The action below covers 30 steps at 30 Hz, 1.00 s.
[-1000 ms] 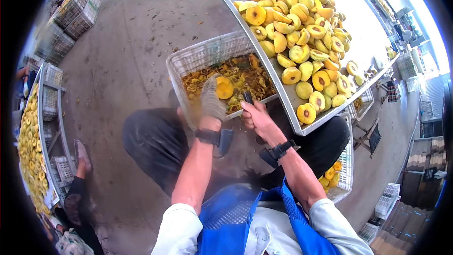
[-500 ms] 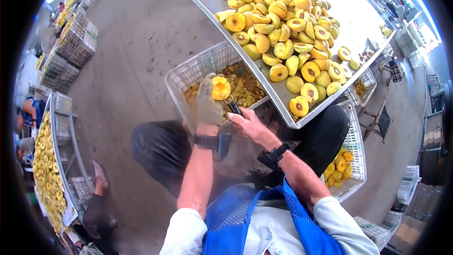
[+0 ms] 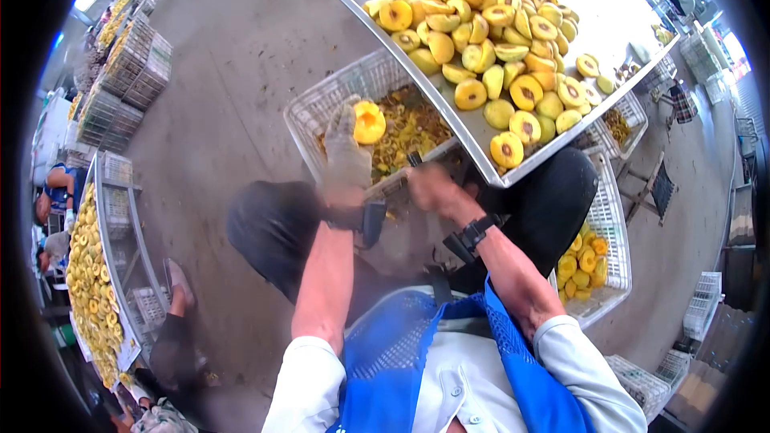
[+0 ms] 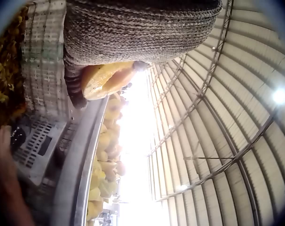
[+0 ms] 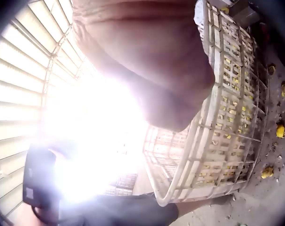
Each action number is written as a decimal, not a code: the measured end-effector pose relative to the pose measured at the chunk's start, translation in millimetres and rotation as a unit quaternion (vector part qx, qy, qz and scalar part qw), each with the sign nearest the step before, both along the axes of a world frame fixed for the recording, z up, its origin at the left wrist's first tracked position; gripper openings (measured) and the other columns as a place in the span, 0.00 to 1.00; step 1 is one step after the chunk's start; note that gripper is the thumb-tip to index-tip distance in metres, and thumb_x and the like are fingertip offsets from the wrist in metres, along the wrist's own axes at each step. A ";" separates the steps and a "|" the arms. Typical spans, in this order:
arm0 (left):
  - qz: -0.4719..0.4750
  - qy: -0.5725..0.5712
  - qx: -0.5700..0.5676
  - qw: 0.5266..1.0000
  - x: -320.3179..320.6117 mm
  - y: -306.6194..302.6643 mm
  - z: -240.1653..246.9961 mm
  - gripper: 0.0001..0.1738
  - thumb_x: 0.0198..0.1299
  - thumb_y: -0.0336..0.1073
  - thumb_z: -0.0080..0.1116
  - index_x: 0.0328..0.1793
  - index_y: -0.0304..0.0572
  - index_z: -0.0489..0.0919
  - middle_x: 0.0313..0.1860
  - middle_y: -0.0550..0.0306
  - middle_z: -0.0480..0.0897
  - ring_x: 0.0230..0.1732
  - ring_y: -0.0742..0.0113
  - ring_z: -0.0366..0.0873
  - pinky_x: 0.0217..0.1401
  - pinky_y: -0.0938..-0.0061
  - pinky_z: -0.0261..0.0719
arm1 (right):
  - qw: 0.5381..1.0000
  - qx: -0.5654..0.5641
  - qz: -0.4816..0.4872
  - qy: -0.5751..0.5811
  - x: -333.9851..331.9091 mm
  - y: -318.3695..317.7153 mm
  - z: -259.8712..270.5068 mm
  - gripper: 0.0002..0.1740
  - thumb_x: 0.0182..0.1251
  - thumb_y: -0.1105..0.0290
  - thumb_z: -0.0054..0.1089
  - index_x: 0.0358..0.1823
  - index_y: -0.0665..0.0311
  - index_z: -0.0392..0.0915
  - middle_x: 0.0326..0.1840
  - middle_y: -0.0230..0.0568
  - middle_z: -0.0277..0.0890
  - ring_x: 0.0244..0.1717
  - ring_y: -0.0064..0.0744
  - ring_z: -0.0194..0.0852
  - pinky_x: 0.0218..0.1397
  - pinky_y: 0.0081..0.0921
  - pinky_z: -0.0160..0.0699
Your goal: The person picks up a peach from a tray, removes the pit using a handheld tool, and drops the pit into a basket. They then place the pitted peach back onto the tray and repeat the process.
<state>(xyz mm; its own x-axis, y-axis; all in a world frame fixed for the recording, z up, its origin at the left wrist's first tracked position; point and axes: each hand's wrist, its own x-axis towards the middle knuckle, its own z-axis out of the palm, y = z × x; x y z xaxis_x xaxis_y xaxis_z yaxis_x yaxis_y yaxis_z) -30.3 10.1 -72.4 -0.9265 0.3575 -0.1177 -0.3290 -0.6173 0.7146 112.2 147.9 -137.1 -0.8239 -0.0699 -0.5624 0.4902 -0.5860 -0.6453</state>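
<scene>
My left hand, in a knitted grey glove, holds a yellow peach half over the crate of scraps. The fruit's cut face shows a hollow at its centre. In the left wrist view the glove's fingers curl round the peach half. My bare right hand, blurred, grips a pitting tool by its black handle, to the right of the fruit and apart from it. The tool's tip is not distinct now. In the right wrist view the right hand hides the tool.
A metal-edged table heaped with peach halves overhangs the crate's right side. A white crate holding peach pieces stands by my right knee. More stacked crates and another fruit-covered table lie to the left, with people beside it.
Half a second ago the tool's metal loop was at the peach half; now my right hand has drawn it away to the right. My left hand has moved slightly up and left with the fruit.
</scene>
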 end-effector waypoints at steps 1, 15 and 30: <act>0.061 0.187 -0.149 0.969 -4.5 6.2 -2.9 0.17 0.74 0.36 0.59 0.64 0.37 0.78 0.57 0.52 0.82 0.58 0.59 0.82 0.60 0.67 0.85 | 1.000 -0.006 -0.001 -0.011 4.0 -1.3 1.3 0.15 0.77 0.59 0.60 0.34 0.50 0.64 0.20 0.15 0.55 0.15 0.10 0.48 0.17 0.16 0.48; -0.322 0.326 -0.125 0.880 135.7 148.7 127.7 0.30 0.69 0.41 0.65 0.74 0.36 0.73 0.47 0.61 0.82 0.45 0.75 0.78 0.51 0.78 0.79 | 0.998 0.063 -0.018 -0.004 26.5 -12.6 -36.5 0.21 0.77 0.49 0.61 0.29 0.48 0.65 0.18 0.20 0.59 0.14 0.17 0.52 0.17 0.23 0.50; -0.180 0.604 -0.558 0.541 13.9 153.9 72.0 0.28 0.58 0.35 0.68 0.66 0.44 0.79 0.52 0.40 0.84 0.54 0.41 0.83 0.57 0.55 0.81 | 0.992 0.100 -0.065 0.038 36.0 -31.7 -26.3 0.16 0.71 0.59 0.66 0.35 0.60 0.69 0.23 0.28 0.66 0.15 0.18 0.57 0.15 0.22 0.54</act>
<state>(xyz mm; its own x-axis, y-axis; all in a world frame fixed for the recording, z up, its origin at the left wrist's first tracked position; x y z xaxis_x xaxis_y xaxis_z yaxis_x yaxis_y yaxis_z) -16.3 163.9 -0.5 -0.4630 0.8704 0.1674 0.8373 0.3676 0.4047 148.2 116.2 -163.4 -0.8589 0.1455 -0.4911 0.3655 -0.4976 -0.7866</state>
